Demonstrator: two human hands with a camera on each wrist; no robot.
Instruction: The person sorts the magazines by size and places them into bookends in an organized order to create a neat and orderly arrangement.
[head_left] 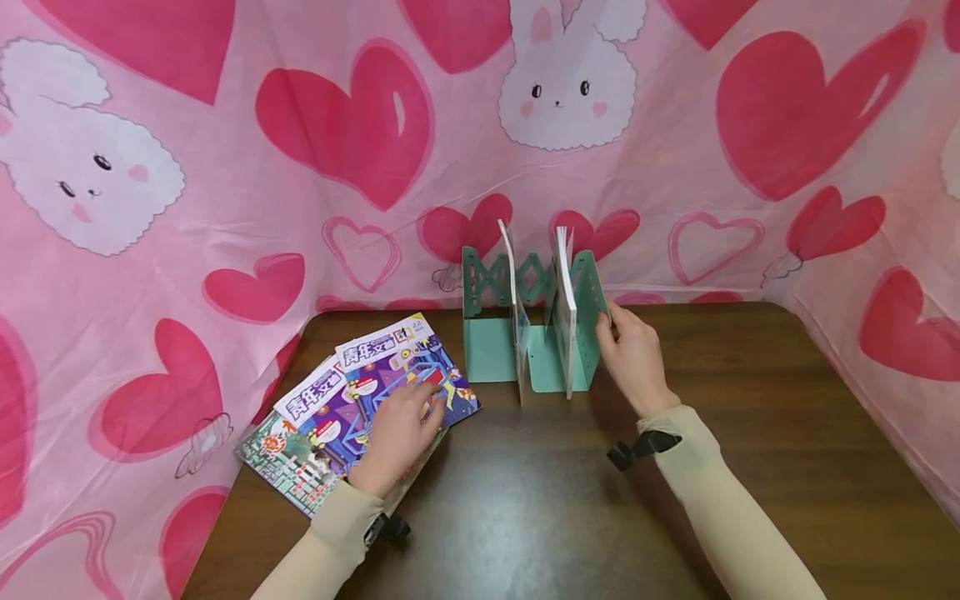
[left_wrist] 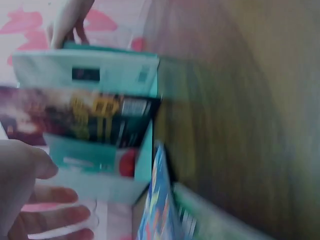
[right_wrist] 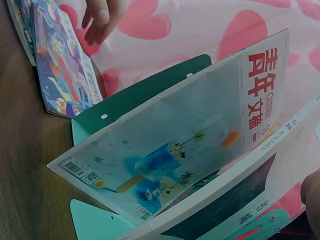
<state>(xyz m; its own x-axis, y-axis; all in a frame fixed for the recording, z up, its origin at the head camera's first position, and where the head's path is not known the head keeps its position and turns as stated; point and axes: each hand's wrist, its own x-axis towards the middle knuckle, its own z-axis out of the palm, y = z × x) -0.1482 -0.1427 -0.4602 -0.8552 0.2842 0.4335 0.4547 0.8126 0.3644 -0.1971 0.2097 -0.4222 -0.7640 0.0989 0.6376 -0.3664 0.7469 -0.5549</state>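
Note:
A green expandable bookend (head_left: 491, 350) stands at the back of the table. Two magazines are upright in it: a thin one with an ice-pop cover (right_wrist: 165, 145) and a thicker white one (head_left: 566, 312). My right hand (head_left: 633, 354) grips the bookend's right end panel, thumb and fingers at its edge. To the left lie several overlapping magazines (head_left: 311, 400), purple covers on top and a green-patterned one beneath. Over these hovers my left hand (head_left: 401, 429), fingers spread and loosely bent, holding nothing in the left wrist view.
The brown wooden table (head_left: 570, 500) carries the bookend and the fanned magazines. A pink cloth (head_left: 465, 150) with hearts and rabbits hangs close behind the bookend and along both sides.

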